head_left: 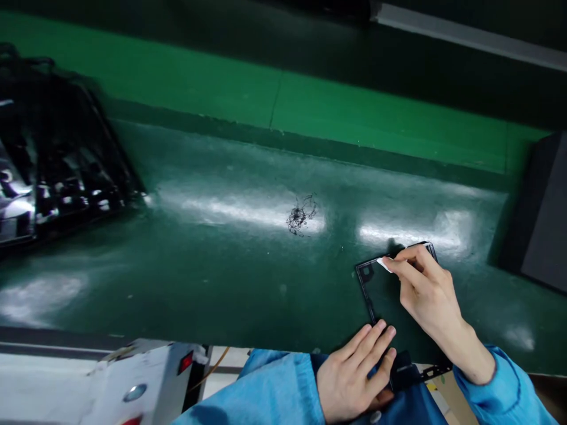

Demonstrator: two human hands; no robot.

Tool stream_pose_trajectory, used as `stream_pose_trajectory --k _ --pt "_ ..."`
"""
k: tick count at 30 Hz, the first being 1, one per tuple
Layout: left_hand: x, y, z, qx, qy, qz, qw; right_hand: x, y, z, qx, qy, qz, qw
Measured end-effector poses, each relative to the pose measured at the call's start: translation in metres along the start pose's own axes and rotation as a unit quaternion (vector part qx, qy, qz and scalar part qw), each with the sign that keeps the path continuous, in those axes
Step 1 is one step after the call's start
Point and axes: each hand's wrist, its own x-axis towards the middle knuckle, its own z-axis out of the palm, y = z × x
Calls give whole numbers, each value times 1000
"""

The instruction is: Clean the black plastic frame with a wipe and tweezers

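Note:
A thin black rectangular plastic frame (pixel 367 298) lies at the bench's front edge, its near end sticking out past that edge. My left hand (pixel 354 378) holds it by the near left side, fingers laid over the bar and the thumb partly hidden below. Between the thumb and fingers of my right hand (pixel 427 289) is a small white piece (pixel 383 265), pressed against the far bar of the frame near its left corner. What exactly the white piece is, I cannot make out. The right hand covers part of the frame's far right side.
A tangle of fine black strands (pixel 301 217) lies mid-bench on the green surface (pixel 248 283). Glossy black parts (pixel 66 159) are stacked at the left, blurred. At the right stands a dark box-like object (pixel 540 212). Below the bench, a white machine (pixel 146 383) shows at lower left.

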Motion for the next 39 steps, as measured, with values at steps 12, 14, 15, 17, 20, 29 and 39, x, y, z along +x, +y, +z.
stream_pose_trajectory --k 12,14,15,17,20,29,39 --pt "7 -2 -1 -2 26 -9 1000 15 -26 12 -15 -50 -68 996" --pt "6 -2 -1 -9 30 -13 999 15 -27 13 -23 -60 -70 995" --pt "5 -2 -1 -17 29 -16 999 15 -26 11 -34 -59 -67 995" --pt "1 -3 -4 -40 20 -18 999 13 -19 6 -62 -46 -54 996" --pt "-5 -6 -11 -57 8 -24 998 4 -5 -3 -89 -17 -23 996" --pt "-12 -17 -19 -31 -1 -42 999 -12 14 -6 -116 12 -12 993" --pt "-14 -16 -20 -34 -27 -54 998 -19 2 -7 -153 -13 -82 985"
